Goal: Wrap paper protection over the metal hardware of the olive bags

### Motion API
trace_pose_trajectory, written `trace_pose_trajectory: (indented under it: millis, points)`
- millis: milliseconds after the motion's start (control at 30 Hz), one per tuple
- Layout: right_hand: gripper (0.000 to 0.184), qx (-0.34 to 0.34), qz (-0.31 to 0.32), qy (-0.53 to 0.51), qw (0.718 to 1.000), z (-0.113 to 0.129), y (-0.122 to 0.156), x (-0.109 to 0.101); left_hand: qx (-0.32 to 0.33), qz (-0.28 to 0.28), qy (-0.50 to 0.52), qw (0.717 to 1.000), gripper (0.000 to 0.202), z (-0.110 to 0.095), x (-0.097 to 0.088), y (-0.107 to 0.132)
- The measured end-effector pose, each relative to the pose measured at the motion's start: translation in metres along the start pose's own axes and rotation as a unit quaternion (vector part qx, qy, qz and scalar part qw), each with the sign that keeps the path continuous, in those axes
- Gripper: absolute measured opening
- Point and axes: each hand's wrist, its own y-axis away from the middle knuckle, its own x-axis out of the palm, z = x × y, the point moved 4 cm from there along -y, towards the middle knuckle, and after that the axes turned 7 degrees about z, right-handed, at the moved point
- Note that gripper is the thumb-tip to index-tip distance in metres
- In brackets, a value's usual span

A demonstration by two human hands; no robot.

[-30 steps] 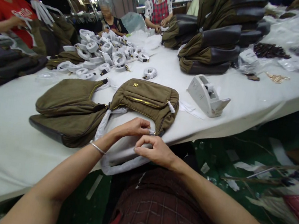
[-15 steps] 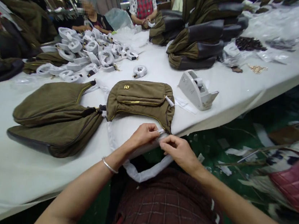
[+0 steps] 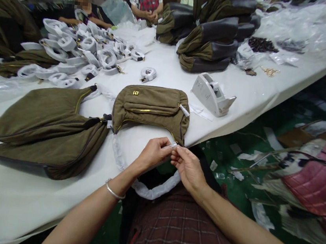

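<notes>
An olive handbag (image 3: 154, 96) with a small gold emblem and a zipped front pocket lies at the table's near edge. Its strap, wrapped in white paper (image 3: 150, 191), loops down over the edge against my apron. My left hand (image 3: 157, 151) pinches the wrapped strap end just below the bag's right corner. Close against it, the fingers of my right hand (image 3: 188, 168) are closed on the same wrapping. The fingertips meet, and they hide the exact bit held. Left of this bag lies a larger olive bag (image 3: 46, 123) with dark trim.
A grey tape dispenser (image 3: 214, 94) stands right of the bag. White-wrapped straps (image 3: 86, 43) lie heaped at the back left, with one coil (image 3: 148, 74) apart. Olive bags (image 3: 208, 44) are stacked behind. Two people sit or stand across the white table (image 3: 164, 64). Scraps litter the green floor.
My right hand has moved in against the left, its fingers now closed on the wrapped strap end. The camera view has shifted slightly; the bags lie as before.
</notes>
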Motion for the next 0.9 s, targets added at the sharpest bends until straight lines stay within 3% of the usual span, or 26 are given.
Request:
trace_pose_trajectory:
  millis: [133,300,567,767,900]
  points:
    - [0.041,-0.005,-0.016,0.065,0.998,0.0,-0.002,-0.002,0.019,-0.026,-0.064,0.997,0.023,-0.003,-0.001,0.004]
    - [0.042,-0.017,-0.046,0.097,0.994,0.0,-0.004,-0.002,0.043,-0.021,-0.067,0.997,0.024,-0.003,0.001,0.009]
    - [0.042,0.002,-0.051,0.128,0.99,0.001,-0.006,-0.007,-0.024,0.053,0.165,0.985,0.03,0.01,0.008,0.006]
    - [0.037,0.036,0.001,0.127,0.991,0.005,-0.003,-0.005,-0.095,0.048,0.247,0.963,0.023,0.016,0.006,0.005]
    - [0.034,-0.005,0.008,0.172,0.985,0.004,-0.004,-0.007,-0.122,0.054,0.282,0.95,0.018,0.012,0.005,0.009]
